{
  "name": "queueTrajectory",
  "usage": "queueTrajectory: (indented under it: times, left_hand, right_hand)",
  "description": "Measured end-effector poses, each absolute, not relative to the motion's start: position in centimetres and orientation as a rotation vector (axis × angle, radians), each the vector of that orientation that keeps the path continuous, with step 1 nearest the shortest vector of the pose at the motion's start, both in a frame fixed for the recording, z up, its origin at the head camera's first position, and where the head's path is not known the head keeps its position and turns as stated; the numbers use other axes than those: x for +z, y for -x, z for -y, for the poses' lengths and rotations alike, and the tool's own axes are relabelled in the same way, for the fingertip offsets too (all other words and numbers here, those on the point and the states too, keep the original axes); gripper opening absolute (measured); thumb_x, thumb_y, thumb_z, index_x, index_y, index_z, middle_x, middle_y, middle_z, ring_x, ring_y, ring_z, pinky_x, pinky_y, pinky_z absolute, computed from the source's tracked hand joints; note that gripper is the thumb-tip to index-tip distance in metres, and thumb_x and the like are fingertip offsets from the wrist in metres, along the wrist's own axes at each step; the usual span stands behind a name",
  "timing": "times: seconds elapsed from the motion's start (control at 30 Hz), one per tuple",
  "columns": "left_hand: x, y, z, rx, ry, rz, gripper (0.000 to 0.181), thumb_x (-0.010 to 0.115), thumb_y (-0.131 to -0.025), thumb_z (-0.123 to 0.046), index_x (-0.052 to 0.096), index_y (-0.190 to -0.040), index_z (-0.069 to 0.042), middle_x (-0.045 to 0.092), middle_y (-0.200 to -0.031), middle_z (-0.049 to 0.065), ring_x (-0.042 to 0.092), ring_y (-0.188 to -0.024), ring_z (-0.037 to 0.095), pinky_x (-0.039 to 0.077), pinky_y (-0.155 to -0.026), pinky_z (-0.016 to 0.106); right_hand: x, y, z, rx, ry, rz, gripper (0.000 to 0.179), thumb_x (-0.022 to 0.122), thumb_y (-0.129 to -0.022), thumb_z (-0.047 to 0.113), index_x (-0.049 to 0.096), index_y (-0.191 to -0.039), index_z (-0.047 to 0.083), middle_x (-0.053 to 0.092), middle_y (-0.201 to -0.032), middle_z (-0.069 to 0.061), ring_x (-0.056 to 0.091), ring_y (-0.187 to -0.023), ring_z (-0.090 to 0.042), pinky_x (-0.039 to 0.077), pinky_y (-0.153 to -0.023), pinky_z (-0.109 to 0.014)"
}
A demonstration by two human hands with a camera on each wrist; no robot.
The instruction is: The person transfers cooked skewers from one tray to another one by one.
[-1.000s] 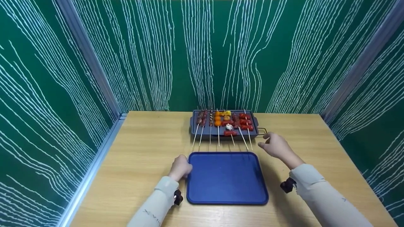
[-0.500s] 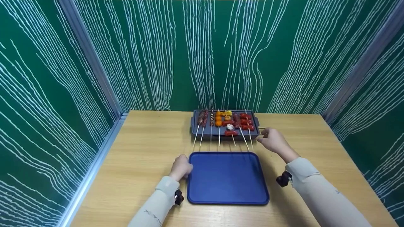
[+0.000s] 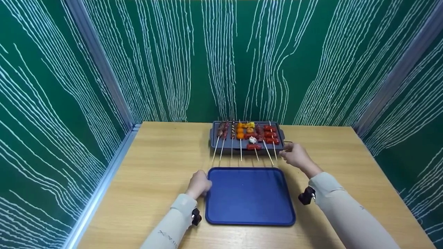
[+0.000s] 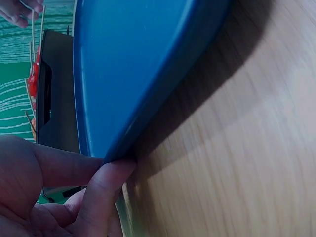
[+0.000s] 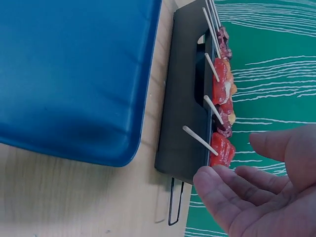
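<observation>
A blue rectangular tray lies on the table in front of the person. The left hand pinches its left rim between thumb and forefinger, as the left wrist view shows up close. Behind the tray stands a dark grill bearing several skewers, their sticks jutting over the front wall. Beside the grill's front right corner is the right hand, palm up and fingers relaxed, with nothing between thumb and fingertips. Nearest to those fingertips is the rightmost skewer with red pieces.
Other skewers on the grill carry brown meat, orange balls and mixed pieces with a white one. A thin wire handle sticks out at the grill's right end. Green walls with white lines enclose the wooden table.
The right hand has moved left, from beside the wire handle to the grill's front right corner by the rightmost skewer. The left hand and the tray hold their place.
</observation>
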State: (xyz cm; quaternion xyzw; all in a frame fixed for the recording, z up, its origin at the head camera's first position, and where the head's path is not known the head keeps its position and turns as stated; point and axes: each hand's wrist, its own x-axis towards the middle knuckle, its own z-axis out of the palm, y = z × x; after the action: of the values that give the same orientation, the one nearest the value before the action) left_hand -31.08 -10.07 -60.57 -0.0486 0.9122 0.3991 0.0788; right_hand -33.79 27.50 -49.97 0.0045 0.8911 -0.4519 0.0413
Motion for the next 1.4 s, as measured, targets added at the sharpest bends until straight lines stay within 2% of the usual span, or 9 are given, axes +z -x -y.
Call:
queueTrajectory:
  times: [0.13, 0.27, 0.4, 0.53, 0.63, 0.77, 0.93, 1.17, 1.4]
  left_hand:
    - [-61.9, 31.9, 10.4, 1.199, 0.139, -2.72, 0.034, 0.054, -0.082, 0.0, 0.038, -0.06, -0.018, 0.056, -0.054, 0.004, 0.058, -0.039, 0.017, 0.048, -0.035, 0.03]
    - [-59.2, 30.3, 9.9, 1.206, 0.166, -2.706, 0.034, 0.055, -0.085, 0.003, 0.039, -0.061, -0.016, 0.055, -0.056, 0.005, 0.057, -0.04, 0.017, 0.045, -0.035, 0.027]
    - [-58.2, 29.7, 9.7, 1.187, 0.18, -2.73, 0.032, 0.056, -0.088, 0.003, 0.042, -0.064, -0.014, 0.057, -0.059, 0.007, 0.058, -0.043, 0.018, 0.047, -0.038, 0.027]
    - [-61.2, 31.4, 10.4, 1.21, 0.131, -2.739, 0.028, 0.056, -0.085, -0.001, 0.046, -0.064, -0.016, 0.059, -0.059, 0.006, 0.057, -0.038, 0.014, 0.047, -0.035, 0.026]
    - [-62.2, 32.0, 10.6, 1.212, 0.128, -2.743, 0.024, 0.056, -0.083, -0.001, 0.05, -0.065, -0.014, 0.062, -0.061, 0.009, 0.059, -0.038, 0.016, 0.05, -0.035, 0.03]
    - [-61.8, 31.8, 10.3, 1.2, 0.144, -2.75, 0.024, 0.057, -0.084, 0.001, 0.05, -0.065, -0.013, 0.063, -0.062, 0.011, 0.061, -0.041, 0.021, 0.053, -0.038, 0.033]
    - [-63.0, 32.6, 10.5, 1.188, 0.165, -2.712, 0.026, 0.058, -0.084, 0.0, 0.05, -0.064, -0.015, 0.061, -0.058, 0.006, 0.06, -0.04, 0.018, 0.051, -0.036, 0.031]
    - [-63.1, 32.8, 10.5, 1.148, 0.147, -2.701, 0.038, 0.053, -0.084, -0.001, 0.037, -0.056, -0.022, 0.048, -0.051, -0.002, 0.057, -0.039, 0.015, 0.048, -0.036, 0.028]
    - [-62.9, 32.7, 10.6, 1.174, 0.162, -2.697, 0.03, 0.057, -0.083, -0.002, 0.045, -0.061, -0.018, 0.06, -0.057, 0.004, 0.061, -0.04, 0.018, 0.051, -0.037, 0.032]
  right_hand:
    - [-50.4, 34.0, -27.3, -1.444, -0.045, -2.678, 0.03, 0.063, -0.103, 0.002, 0.06, -0.124, -0.019, 0.068, -0.09, -0.01, 0.062, -0.074, -0.012, 0.054, -0.059, -0.018]
    - [-50.6, 34.4, -27.0, -1.519, -0.073, -2.617, 0.029, 0.062, -0.104, 0.0, 0.057, -0.126, -0.019, 0.065, -0.088, -0.007, 0.061, -0.074, -0.011, 0.054, -0.058, -0.017]
    - [-50.7, 34.7, -26.8, -1.592, -0.099, -2.539, 0.03, 0.059, -0.106, -0.001, 0.053, -0.129, -0.019, 0.063, -0.086, -0.004, 0.061, -0.073, -0.009, 0.056, -0.06, -0.017]
    - [-50.8, 34.9, -26.6, -1.677, -0.125, -2.441, 0.033, 0.056, -0.106, -0.003, 0.047, -0.133, -0.021, 0.061, -0.086, -0.004, 0.061, -0.072, -0.008, 0.058, -0.061, -0.018]
    - [-51.2, 35.0, -26.4, -1.745, -0.142, -2.367, 0.034, 0.053, -0.104, -0.005, 0.044, -0.133, -0.021, 0.06, -0.085, -0.004, 0.062, -0.069, -0.008, 0.06, -0.061, -0.019]
    - [-51.7, 35.1, -26.2, -1.802, -0.17, -2.292, 0.035, 0.051, -0.102, -0.006, 0.043, -0.133, -0.021, 0.058, -0.083, -0.003, 0.06, -0.066, -0.006, 0.06, -0.062, -0.02]
    - [-52.2, 35.1, -26.1, -1.841, -0.208, -2.244, 0.034, 0.049, -0.101, -0.008, 0.041, -0.132, -0.019, 0.056, -0.081, 0.0, 0.056, -0.066, -0.006, 0.056, -0.061, -0.019]
    - [-52.2, 35.2, -26.4, -1.964, -0.246, -2.047, 0.02, 0.047, -0.103, -0.01, 0.044, -0.123, -0.012, 0.068, -0.082, -0.006, 0.069, -0.071, -0.014, 0.064, -0.069, -0.027]
    - [-52.6, 35.9, -26.6, -2.0, -0.245, -1.903, 0.008, 0.038, -0.108, -0.007, 0.045, -0.113, -0.005, 0.069, -0.083, -0.007, 0.069, -0.073, -0.014, 0.063, -0.071, -0.026]
